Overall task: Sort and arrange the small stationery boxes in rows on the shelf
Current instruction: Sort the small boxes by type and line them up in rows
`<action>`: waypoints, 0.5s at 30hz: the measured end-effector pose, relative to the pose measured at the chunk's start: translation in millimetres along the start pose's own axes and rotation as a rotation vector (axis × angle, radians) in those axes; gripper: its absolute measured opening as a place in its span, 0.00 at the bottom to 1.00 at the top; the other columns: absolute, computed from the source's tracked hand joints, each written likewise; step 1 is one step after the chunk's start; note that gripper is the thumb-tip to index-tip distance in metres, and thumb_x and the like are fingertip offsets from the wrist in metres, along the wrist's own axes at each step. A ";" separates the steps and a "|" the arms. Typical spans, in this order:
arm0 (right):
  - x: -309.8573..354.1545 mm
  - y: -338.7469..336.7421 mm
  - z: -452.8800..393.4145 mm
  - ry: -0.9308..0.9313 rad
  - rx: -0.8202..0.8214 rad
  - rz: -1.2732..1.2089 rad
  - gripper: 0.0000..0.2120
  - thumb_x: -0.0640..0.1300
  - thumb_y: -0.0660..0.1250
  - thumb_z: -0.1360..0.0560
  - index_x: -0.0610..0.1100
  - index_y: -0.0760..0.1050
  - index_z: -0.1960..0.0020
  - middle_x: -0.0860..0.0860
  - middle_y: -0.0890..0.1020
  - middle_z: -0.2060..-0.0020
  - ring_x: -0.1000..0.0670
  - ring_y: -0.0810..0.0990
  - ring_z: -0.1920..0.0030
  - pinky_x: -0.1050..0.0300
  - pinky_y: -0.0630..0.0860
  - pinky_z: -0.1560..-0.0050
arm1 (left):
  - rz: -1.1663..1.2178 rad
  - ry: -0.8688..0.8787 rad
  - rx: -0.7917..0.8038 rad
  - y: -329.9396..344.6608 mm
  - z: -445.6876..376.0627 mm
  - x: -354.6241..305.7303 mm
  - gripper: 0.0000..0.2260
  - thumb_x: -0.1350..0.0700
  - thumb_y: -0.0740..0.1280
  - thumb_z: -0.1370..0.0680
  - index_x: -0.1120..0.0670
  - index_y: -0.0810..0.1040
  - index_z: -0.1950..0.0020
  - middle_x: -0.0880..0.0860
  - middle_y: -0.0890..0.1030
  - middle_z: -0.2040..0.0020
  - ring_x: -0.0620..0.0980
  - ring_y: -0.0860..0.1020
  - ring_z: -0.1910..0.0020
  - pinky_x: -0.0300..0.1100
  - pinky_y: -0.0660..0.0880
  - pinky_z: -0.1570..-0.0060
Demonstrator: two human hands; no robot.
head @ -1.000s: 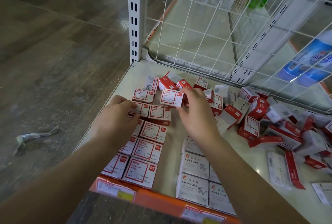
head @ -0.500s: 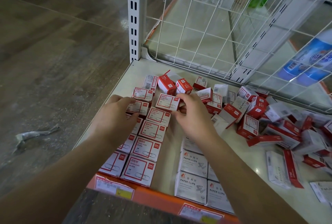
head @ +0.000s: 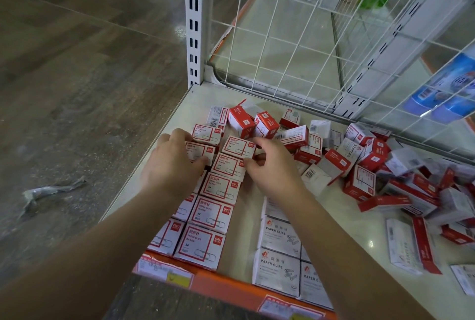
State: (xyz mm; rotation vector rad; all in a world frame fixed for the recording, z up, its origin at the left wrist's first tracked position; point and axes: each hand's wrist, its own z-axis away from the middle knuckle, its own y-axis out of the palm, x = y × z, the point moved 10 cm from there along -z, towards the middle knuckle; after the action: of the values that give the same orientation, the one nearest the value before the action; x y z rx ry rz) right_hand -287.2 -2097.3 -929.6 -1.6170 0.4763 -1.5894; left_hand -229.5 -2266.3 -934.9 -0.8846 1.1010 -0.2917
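Note:
Two rows of red-and-white paper clip boxes [head: 217,213] run from the shelf's front edge toward the back at the left. My left hand [head: 169,165] curls over a box in the left row [head: 199,151], thumb on its near side and fingers on its far side. My right hand [head: 272,168] pinches the right edge of the far box of the second row [head: 239,146], which lies slightly askew and touches the box before it. White paper clip boxes [head: 279,236] form shorter rows under my right forearm.
A jumbled heap of red-and-white boxes [head: 359,163] covers the right of the cream shelf [head: 347,229]. A white wire grid [head: 282,44] and a slotted post [head: 194,21] close the back. The orange front rail [head: 226,286] carries price tags; wood floor lies to the left.
My right hand has drawn its box nearer and set it down at the far end of the second row. My left hand has stayed on the left row.

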 end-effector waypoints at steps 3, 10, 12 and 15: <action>-0.6 0.4 -0.3 0.015 0.019 -0.001 0.16 0.44 0.63 0.23 0.48 0.71 0.35 0.53 0.73 0.44 0.52 0.74 0.42 0.63 0.67 0.48 | -0.001 0.013 0.003 0.5 0.2 -2.2 0.21 0.51 0.68 0.25 0.50 0.68 0.34 0.52 0.69 0.38 0.50 0.75 0.49 0.47 0.78 0.54; -1.4 0.5 -2.5 0.017 0.037 0.003 0.18 0.43 0.62 0.22 0.48 0.70 0.33 0.52 0.73 0.39 0.51 0.72 0.38 0.65 0.64 0.47 | 0.013 0.031 0.001 1.7 -2.6 -2.3 0.21 0.51 0.68 0.25 0.50 0.69 0.34 0.52 0.70 0.38 0.47 0.72 0.52 0.41 0.74 0.60; -2.5 1.6 -2.5 0.017 0.044 0.002 0.18 0.43 0.62 0.22 0.48 0.69 0.33 0.51 0.73 0.39 0.51 0.72 0.38 0.65 0.64 0.47 | 0.012 0.039 0.004 2.5 -3.5 -2.2 0.21 0.51 0.68 0.25 0.50 0.69 0.33 0.52 0.69 0.38 0.47 0.72 0.53 0.39 0.74 0.62; -2.8 2.3 -2.8 0.017 0.047 -0.006 0.17 0.43 0.62 0.22 0.48 0.70 0.33 0.51 0.73 0.39 0.51 0.71 0.38 0.64 0.64 0.45 | -0.002 0.053 0.013 3.6 -4.6 -2.0 0.21 0.51 0.67 0.25 0.50 0.69 0.33 0.52 0.69 0.38 0.46 0.70 0.54 0.34 0.68 0.68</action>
State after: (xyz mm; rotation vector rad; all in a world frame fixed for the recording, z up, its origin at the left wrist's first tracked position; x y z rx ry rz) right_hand -289.7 -2097.4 -933.6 -1.5723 0.4401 -1.6089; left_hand -235.2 -2265.1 -937.1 -0.8701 1.1458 -0.3251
